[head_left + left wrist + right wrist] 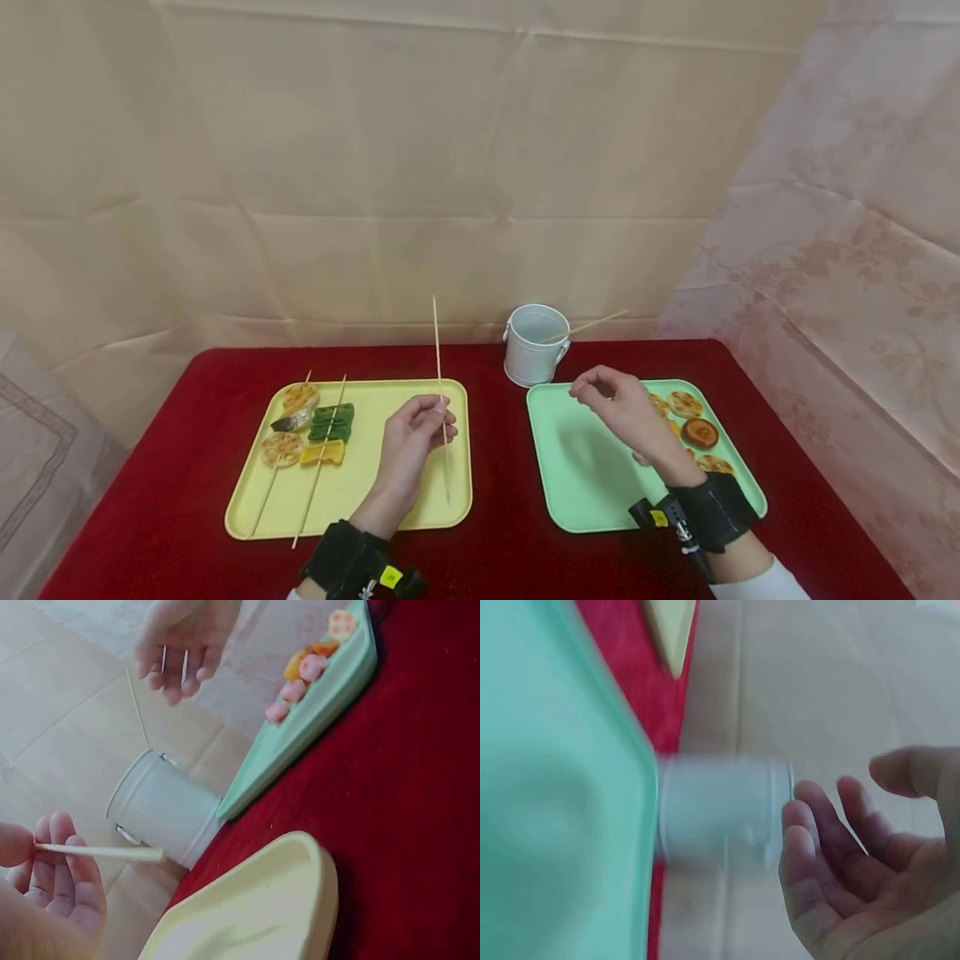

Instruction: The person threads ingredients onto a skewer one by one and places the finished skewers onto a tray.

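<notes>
My left hand [405,446] pinches a thin wooden skewer [438,350] between thumb and fingers. The stick stands nearly upright over the right part of the yellow tray [375,500], with nothing threaded on it. Above the mint green tray [558,475], my right hand [633,421] hovers with loosely bent fingers and holds nothing; its thumb and fingertips are apart in the right wrist view. Food pieces lie along that tray's right side, among them a brown round slice [700,433], a lotus root slice [685,405] and pink pieces [294,691].
Behind the trays stands a white metal bucket [525,358] with another skewer [600,321] leaning out. Two loaded skewers lie on the yellow tray's left, one with lotus root slices [282,449], one with green folded pieces [331,423]. A red cloth [502,500] covers the table.
</notes>
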Demonstrator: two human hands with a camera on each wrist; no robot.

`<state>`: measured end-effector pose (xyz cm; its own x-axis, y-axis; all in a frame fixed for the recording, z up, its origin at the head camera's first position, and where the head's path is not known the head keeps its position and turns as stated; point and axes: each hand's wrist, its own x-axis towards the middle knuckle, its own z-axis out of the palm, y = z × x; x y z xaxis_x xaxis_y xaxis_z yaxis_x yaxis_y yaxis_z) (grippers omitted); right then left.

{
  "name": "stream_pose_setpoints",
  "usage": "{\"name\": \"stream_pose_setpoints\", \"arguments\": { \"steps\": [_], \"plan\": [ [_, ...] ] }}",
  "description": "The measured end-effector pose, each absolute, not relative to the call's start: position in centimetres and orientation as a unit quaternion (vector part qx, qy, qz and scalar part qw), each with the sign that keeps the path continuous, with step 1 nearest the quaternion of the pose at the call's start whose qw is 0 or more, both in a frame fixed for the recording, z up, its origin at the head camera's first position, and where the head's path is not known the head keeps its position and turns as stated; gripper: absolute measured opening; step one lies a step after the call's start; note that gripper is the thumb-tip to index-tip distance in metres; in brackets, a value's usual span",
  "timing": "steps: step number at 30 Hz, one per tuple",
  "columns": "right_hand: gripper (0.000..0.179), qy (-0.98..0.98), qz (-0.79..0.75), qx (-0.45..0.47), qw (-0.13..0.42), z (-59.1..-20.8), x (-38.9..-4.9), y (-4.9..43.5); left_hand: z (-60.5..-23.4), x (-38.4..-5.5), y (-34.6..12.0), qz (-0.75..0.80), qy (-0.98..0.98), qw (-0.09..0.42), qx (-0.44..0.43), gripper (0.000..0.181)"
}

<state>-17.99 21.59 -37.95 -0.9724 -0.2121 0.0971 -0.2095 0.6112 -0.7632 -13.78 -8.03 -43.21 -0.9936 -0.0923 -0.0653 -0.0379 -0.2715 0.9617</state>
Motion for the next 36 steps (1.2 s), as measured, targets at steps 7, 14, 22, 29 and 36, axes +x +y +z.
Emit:
{"name": "stream_pose_setpoints", "arguments": {
  "steps": [7, 14, 22, 29, 36],
  "plan": [
    [0.026, 0.943, -0.316, -0.103, -0.016, -37.9, -19.7, 25.0, -43.1, -13.5, -8.7, -0.753, -0.655, 0.027, 0.066, 0.025],
    [0.025, 0.971, -0.227, -0.079, -0.003, -39.0, -21.5, 26.6, -43.7, -13.3, -9.5, -0.729, -0.68, 0.038, 0.072, 0.025],
    [0.016, 0.979, -0.179, -0.089, 0.034, -40.2, -22.9, 27.3, -44.2, -13.0, -10.0, -0.721, -0.687, 0.032, 0.081, 0.026],
    [0.032, 0.986, -0.107, -0.125, 0.02, -41.0, -23.2, 27.1, -44.3, -12.9, -10.0, -0.71, -0.697, 0.019, 0.097, 0.025],
    [0.029, 0.989, -0.083, -0.123, 0.017, -41.3, -23.2, 26.7, -44.4, -12.8, -10.3, -0.695, -0.711, 0.019, 0.109, 0.022]
  ]
}}
